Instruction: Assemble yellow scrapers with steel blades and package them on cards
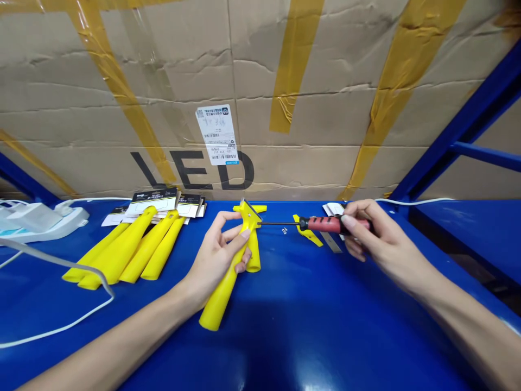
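Observation:
My left hand is closed round a yellow scraper, its handle slanting down toward me and its head tilted up. A thin blade edge shows at the top of the head. In my right hand is a screwdriver with a red and black handle, held level. Its shaft points left, and the tip meets or nearly meets the side of the scraper head. Behind the held scraper lies another yellow handled piece, partly hidden. Small screws or nuts lie under the shaft.
Several yellow handles lie at left beside stacked printed cards. A yellow head piece and a flat metal blade lie near my right hand. A white power strip and cable stand far left. A taped cardboard box backs the blue surface.

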`<state>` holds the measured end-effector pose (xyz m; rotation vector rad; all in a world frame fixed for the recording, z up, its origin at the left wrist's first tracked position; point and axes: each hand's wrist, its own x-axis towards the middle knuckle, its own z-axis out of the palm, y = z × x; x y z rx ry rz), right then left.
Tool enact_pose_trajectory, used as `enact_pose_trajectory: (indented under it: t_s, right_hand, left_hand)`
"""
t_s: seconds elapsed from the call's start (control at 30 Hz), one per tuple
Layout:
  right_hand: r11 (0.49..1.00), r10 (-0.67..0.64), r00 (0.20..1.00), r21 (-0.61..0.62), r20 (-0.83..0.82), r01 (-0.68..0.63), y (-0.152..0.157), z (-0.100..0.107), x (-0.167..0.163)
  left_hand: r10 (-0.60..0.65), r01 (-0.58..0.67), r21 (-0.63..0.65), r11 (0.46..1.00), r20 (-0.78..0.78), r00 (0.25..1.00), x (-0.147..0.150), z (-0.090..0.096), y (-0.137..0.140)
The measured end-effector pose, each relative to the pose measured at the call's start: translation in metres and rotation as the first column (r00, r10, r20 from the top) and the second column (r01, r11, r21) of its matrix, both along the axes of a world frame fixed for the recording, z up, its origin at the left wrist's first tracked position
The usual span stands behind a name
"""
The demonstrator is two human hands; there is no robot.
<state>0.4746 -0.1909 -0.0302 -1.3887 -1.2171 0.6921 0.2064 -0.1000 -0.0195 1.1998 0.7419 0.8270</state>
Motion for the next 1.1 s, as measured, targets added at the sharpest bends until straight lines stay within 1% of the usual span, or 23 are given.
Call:
enact_pose_trajectory:
  t_s: [0.07,0.1,0.17,0.23,0.27,0.33,0.4,0.43,0.47,0.5,0.57,0.6,0.63,0.67,0.73,0.77,0.8,0.83,0.9,0.93,1.0,1.07,1.1]
  right_hand:
    - [0.99,-0.13,0.985,-0.036,0.108,0.135,0.0004,-0.0017,0.0016]
    - [0.987,-0.146,0.981,-0.053,0.13,0.153,0.0004,-0.0019,0.0022]
    - [0.997,-0.042,0.996,-0.069,0.08,0.048,-0.0002,-0.001,0.0024]
    - [0.996,0.085,0.996,-0.015,-0.024,-0.085,-0.0008,0.0003,0.0013]
    - [0.995,0.096,0.994,0.016,-0.044,-0.096,-0.0009,0.0005,0.0007]
    - [0.999,-0.022,1.0,0.035,-0.001,0.022,-0.0007,-0.0003,0.0003]
    - [0.985,-0.173,0.981,-0.009,0.092,0.174,-0.0002,-0.0016,0.0015]
    - [0.98,-0.194,0.974,-0.033,0.115,0.198,0.0,-0.0017,0.0024]
    - [0.984,-0.164,0.98,-0.054,0.11,0.171,0.0001,-0.0014,0.0032]
    - [0.993,-0.097,0.992,-0.063,0.077,0.102,0.0002,-0.0008,0.0037]
    - [0.999,0.049,0.999,-0.019,-0.015,-0.049,0.0002,0.0006,0.0038]
    - [0.997,0.079,0.996,0.013,-0.035,-0.079,0.0001,0.0008,0.0036]
    - [0.998,0.055,0.998,0.034,-0.024,-0.054,0.0,0.0006,0.0034]
    - [0.999,-0.011,1.0,0.038,0.014,0.01,-0.0002,0.0001,0.0035]
    - [0.988,-0.155,0.981,0.007,0.113,0.155,-0.0009,-0.0012,0.0042]
    - [0.984,-0.175,0.975,-0.014,0.133,0.179,-0.0014,-0.0013,0.0046]
    - [0.988,-0.146,0.982,-0.03,0.118,0.15,-0.0019,-0.0009,0.0048]
    - [0.996,-0.077,0.994,-0.032,0.074,0.079,-0.0023,-0.0001,0.0046]
    - [0.997,0.077,0.997,0.016,-0.023,-0.076,-0.0027,0.0023,0.0029]
    - [0.993,0.107,0.994,0.044,-0.033,-0.105,-0.0026,0.0031,0.0017]
    - [0.998,0.021,0.999,0.058,0.048,-0.024,-0.0025,0.0036,-0.0004]
    - [0.993,-0.114,0.978,0.029,0.174,0.111,-0.0028,0.0028,-0.0008]
    - [0.99,-0.142,0.968,0.01,0.205,0.143,-0.0033,0.0025,-0.0003]
  left_hand:
    - [-0.028,0.028,0.006,1.0,-0.013,1.0,0.0001,-0.0013,-0.0009]
    - [-0.029,0.029,0.009,1.0,-0.016,0.999,0.0001,-0.0018,-0.0012]
    - [-0.011,0.011,0.012,1.0,-0.01,1.0,-0.0002,-0.0022,-0.0012]
    - [0.006,-0.006,0.016,1.0,-0.001,1.0,-0.0004,-0.0022,-0.001]
    - [0.005,-0.005,0.015,1.0,-0.001,1.0,-0.0004,-0.002,-0.001]
    - [-0.018,0.018,0.011,1.0,-0.014,1.0,-0.0002,-0.0016,-0.0018]
    - [-0.04,0.04,0.01,0.999,-0.027,0.999,0.0,-0.0008,-0.0029]
    - [-0.043,0.044,0.012,0.999,-0.03,0.999,0.0,-0.0002,-0.0034]
    - [-0.041,0.042,0.016,0.999,-0.03,0.999,0.0,0.0004,-0.0036]
    - [-0.033,0.034,0.019,0.999,-0.025,0.999,-0.0001,0.0009,-0.0036]
    - [-0.019,0.019,0.02,1.0,-0.016,1.0,-0.0006,0.0017,-0.0033]
    - [-0.018,0.018,0.02,1.0,-0.014,1.0,-0.0009,0.0018,-0.0032]
    - [-0.023,0.023,0.02,1.0,-0.016,1.0,-0.0012,0.0017,-0.0033]
    - [-0.035,0.036,0.023,0.999,-0.02,0.999,-0.0014,0.0014,-0.0035]
    - [-0.055,0.056,0.026,0.998,-0.033,0.998,-0.0016,0.0008,-0.0038]
    - [-0.056,0.057,0.025,0.998,-0.037,0.998,-0.0016,0.0007,-0.0037]
    - [-0.051,0.051,0.022,0.998,-0.037,0.998,-0.0015,0.0007,-0.0034]
    - [-0.04,0.041,0.018,0.999,-0.034,0.999,-0.0014,0.0009,-0.0029]
    - [-0.015,0.015,0.01,1.0,-0.017,1.0,-0.001,0.0016,-0.0018]
    - [-0.01,0.01,0.006,1.0,-0.009,1.0,-0.0008,0.0018,-0.0014]
    - [-0.014,0.014,-0.002,1.0,-0.008,1.0,-0.0005,0.0016,-0.0015]
    - [-0.035,0.035,-0.009,0.999,-0.024,0.999,-0.0002,0.0002,-0.0021]
    - [-0.041,0.041,-0.012,0.999,-0.033,0.999,-0.0002,-0.0006,-0.0024]
